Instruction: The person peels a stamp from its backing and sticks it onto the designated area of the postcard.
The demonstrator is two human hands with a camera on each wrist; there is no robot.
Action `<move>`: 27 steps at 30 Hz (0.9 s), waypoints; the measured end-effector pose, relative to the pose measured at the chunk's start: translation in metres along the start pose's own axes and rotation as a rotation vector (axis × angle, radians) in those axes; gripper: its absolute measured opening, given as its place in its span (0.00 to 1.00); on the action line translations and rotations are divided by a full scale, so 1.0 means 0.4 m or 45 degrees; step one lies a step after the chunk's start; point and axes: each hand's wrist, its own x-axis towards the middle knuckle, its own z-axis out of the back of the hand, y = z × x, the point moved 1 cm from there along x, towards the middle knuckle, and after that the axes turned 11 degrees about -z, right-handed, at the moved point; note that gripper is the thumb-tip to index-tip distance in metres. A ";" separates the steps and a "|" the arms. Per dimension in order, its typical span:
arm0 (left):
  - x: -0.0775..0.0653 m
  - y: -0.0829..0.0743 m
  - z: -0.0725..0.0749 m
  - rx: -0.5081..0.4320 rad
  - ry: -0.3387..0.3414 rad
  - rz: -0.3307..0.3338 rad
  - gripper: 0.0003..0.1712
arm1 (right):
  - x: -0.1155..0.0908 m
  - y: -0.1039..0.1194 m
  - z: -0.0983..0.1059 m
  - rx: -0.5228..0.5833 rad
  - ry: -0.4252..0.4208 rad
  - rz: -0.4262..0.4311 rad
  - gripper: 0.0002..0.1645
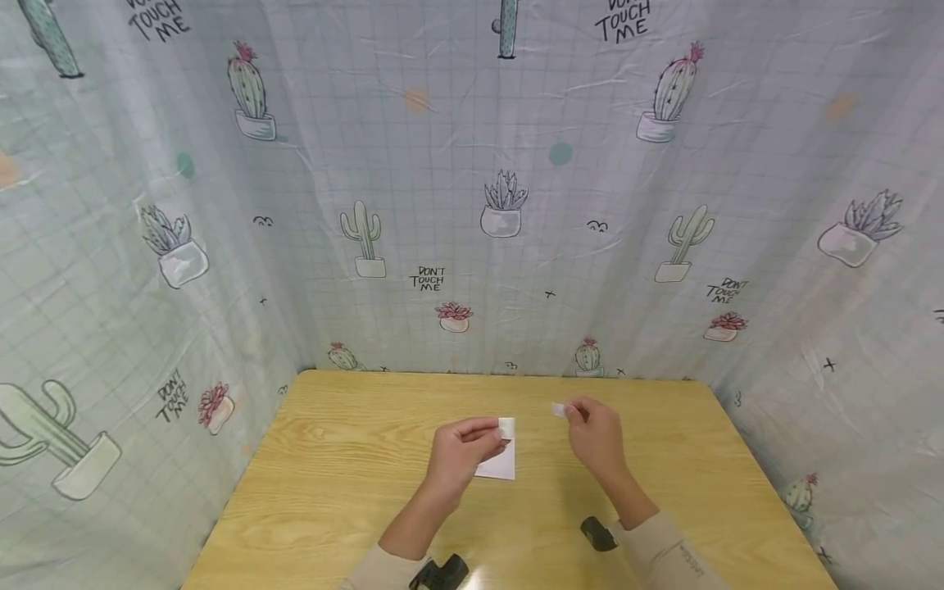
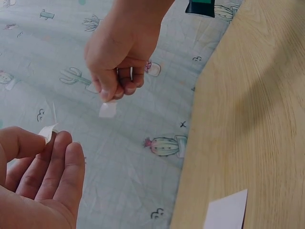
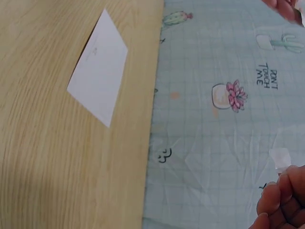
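Note:
Between thumb and fingers my left hand point(image 1: 451, 460) pinches a small white slip point(image 1: 506, 428), which looks slightly curled in the left wrist view point(image 2: 48, 132). My right hand point(image 1: 597, 438), a short way to the right, holds a second small piece point(image 1: 558, 409) by its edge with the fingertips. That piece point(image 3: 280, 158) looks thin, pale and nearly square in the right wrist view. Both hands are raised over the table, apart from each other. Beneath the left hand a white sheet of paper point(image 1: 501, 467) lies on the table, partly covered by the hand in the head view; faint marks show on it point(image 3: 95, 50).
The wooden table point(image 1: 332, 459) has a light grain, its far edge close to a hanging curtain point(image 1: 472, 147) printed with cacti and lettering. Curtain also hangs along the left and right sides. A dark wrist device point(image 1: 446, 572) sits at each sleeve.

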 end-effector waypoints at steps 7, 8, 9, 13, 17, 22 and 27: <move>0.003 0.000 0.011 0.000 -0.017 0.015 0.19 | 0.010 -0.029 0.014 -0.012 0.011 -0.040 0.11; 0.004 0.000 0.013 -0.003 -0.018 0.014 0.19 | 0.010 -0.032 0.015 -0.009 0.015 -0.048 0.12; 0.004 0.001 0.015 -0.008 -0.020 0.016 0.19 | 0.011 -0.035 0.016 -0.011 0.017 -0.052 0.12; 0.004 0.006 0.020 -0.016 -0.026 0.022 0.20 | 0.008 -0.045 0.021 -0.036 0.026 -0.082 0.12; 0.004 0.008 0.022 -0.016 -0.031 0.027 0.20 | 0.005 -0.059 0.025 -0.060 0.040 -0.115 0.14; 0.007 0.010 0.024 -0.015 -0.043 0.026 0.19 | -0.001 -0.077 0.031 -0.057 0.059 -0.129 0.14; 0.007 0.012 0.026 -0.015 -0.042 0.027 0.19 | -0.013 -0.100 0.035 -0.102 0.076 -0.127 0.15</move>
